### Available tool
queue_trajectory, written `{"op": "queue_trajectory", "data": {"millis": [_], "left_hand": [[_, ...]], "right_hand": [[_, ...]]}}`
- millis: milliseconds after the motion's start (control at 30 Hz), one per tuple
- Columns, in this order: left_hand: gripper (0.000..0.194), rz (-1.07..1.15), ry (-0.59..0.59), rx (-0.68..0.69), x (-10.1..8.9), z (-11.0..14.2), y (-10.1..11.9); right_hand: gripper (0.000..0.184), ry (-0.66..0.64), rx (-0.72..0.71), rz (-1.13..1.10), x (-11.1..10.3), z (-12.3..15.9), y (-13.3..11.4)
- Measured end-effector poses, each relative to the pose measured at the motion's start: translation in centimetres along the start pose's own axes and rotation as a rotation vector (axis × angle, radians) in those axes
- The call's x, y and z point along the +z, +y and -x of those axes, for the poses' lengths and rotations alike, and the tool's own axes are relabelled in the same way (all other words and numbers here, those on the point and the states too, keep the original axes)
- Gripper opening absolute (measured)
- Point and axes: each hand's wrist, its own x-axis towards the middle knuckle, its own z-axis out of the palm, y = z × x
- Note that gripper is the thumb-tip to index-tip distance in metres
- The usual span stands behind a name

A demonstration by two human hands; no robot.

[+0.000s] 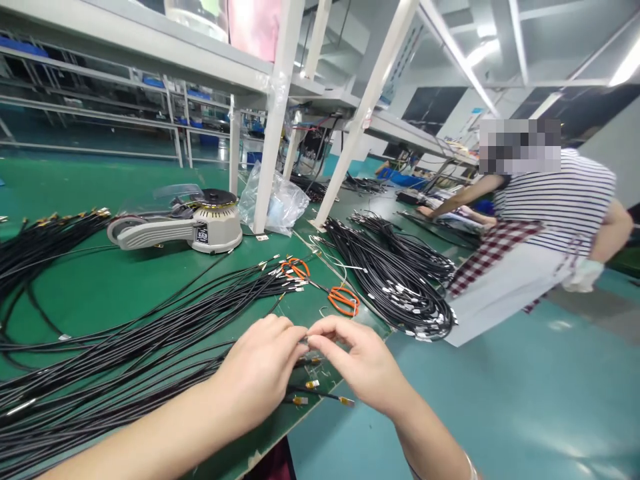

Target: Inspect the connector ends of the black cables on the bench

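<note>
Along the near edge of the desk [100, 287], the left hand [260, 367] and right hand [373, 367] are meeting in narrow pinches, apparently for fine control; the pinched item is indiscernible. Black cables [200, 303] are extending leftward, yellow-taped ends [312, 385] lying beside the hands, presumably for reach.

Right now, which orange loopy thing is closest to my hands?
The front orange loopy thing, just beyond your right hand. The other orange loopy thing is farther away, among the cable ends.
</note>
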Motion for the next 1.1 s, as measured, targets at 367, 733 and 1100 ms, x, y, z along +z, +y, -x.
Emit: {"op": "queue_trajectory", "data": {"millis": [367,733,1100], "left_hand": [[0.024,0.131,0.034,0.0,0.7,-0.5,0.3],[0.027,-0.088,0.185,-0.224,-4.5,5.9,-4.0],[0.03,-0.396,0.107,-0.311,-4.8,13.9,-8.0]], "right_hand": [[0.01,0.07,0.151,-0.323,1.0,0.9,-0.4],[0.018,0.036,0.133,-0.365,0.0,-4.8,1.5],[0.011,-0.105,0.187,-0.125,5.6,-16.1,2.8]]}}
